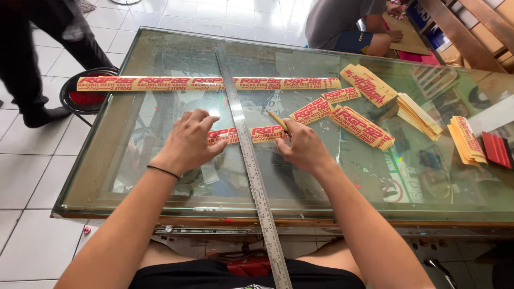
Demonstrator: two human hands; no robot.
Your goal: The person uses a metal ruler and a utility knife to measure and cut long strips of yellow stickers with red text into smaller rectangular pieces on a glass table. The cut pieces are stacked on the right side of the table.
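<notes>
Right hand [304, 145] is closed around a thin yellow cutter [278, 121], pencil-style, tip down on a short sticker strip [251, 134] at mid-table. Left hand [188, 140] lies flat, fingers spread and loosely together, pressing the strip's left end just left of a long steel ruler [249, 160]; it grips nothing. The ruler runs from the near edge to the far side, crossing over the strip. Step in hand looks like slicing the strip into single stickers; the coming stroke calls for the blade kept against the ruler's edge and the left hand holding the strip from sliding. Right of the cutter, cut stickers [362, 125] lie scattered, with stacks [467, 140] farther right. A long uncut strip [209, 83] lies across the far side of the glass table [134, 176]. A second person [342, 24] sits beyond the far edge; a stool [85, 96] stands at far left.
</notes>
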